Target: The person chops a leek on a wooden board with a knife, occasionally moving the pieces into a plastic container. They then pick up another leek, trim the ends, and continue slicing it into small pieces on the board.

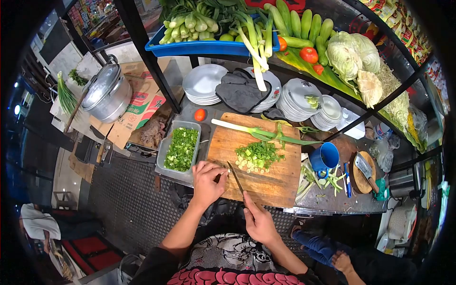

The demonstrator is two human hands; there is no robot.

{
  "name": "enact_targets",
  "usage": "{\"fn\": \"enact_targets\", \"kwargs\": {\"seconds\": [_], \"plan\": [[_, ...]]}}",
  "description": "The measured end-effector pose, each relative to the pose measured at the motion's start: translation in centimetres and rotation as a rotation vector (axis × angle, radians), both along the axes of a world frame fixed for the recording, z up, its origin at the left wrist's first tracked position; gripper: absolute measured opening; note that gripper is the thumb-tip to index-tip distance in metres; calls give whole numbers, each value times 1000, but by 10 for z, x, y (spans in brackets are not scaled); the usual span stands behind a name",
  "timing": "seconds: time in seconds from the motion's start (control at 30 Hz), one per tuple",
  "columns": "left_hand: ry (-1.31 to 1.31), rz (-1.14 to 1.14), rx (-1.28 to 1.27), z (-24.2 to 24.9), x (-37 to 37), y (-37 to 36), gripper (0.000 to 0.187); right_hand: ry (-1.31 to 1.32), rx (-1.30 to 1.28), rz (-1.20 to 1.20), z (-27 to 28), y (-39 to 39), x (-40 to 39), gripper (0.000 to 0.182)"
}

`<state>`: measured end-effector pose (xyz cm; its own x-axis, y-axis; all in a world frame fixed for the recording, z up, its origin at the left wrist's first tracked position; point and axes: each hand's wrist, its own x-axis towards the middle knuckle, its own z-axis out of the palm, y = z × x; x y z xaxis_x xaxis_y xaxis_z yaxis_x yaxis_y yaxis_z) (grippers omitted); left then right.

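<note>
A wooden cutting board (275, 183) lies in front of me with a pile of chopped green onion (258, 156) at its middle and a whole green onion stalk (259, 133) across its far side. My right hand (259, 221) grips a knife (235, 177) whose blade points up toward the pile. My left hand (207, 183) rests curled on the board's left near corner, beside the blade. A clear tub of chopped greens (181, 149) stands just left of the board.
Stacks of white plates (204, 84) and a dark cloth (241, 91) sit behind the board. A blue cup (325, 156), a cleaver (365, 168) and green scraps lie to the right. Vegetables fill the shelf above; a metal pot (107, 93) stands far left.
</note>
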<state>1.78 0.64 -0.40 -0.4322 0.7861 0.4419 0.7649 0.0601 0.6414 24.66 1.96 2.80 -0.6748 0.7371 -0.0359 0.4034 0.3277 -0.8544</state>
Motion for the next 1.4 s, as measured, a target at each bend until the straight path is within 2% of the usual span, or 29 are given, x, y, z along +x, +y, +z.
{"fn": "enact_targets", "kwargs": {"seconds": [0.13, 0.53, 0.63, 0.83, 0.97, 1.13, 1.3, 1.4], "plan": [[-11, 2, -6, 1, 1, 1, 9, -97, -5, 17, 1, 1, -2, 63], [-12, 9, 14, -2, 1, 2, 7, -34, 47, 15, -7, 0, -6, 62], [-6, 9, 19, -2, 1, 2, 7, -122, 14, 19, 1, -1, -10, 63], [27, 3, 11, -1, 1, 2, 10, -297, 172, 49, -2, -1, -27, 73], [62, 6, 7, -1, 1, 2, 11, -266, 221, 41, -2, -2, -24, 72], [46, 17, 7, -1, 2, 3, 12, -171, 243, 38, 0, -16, 20, 68], [37, 18, 17, -3, 1, 2, 13, -117, 50, -12, 6, -20, 39, 64], [30, 17, 28, -3, 2, 2, 12, -62, 84, -23, 4, -12, 19, 66]]}}
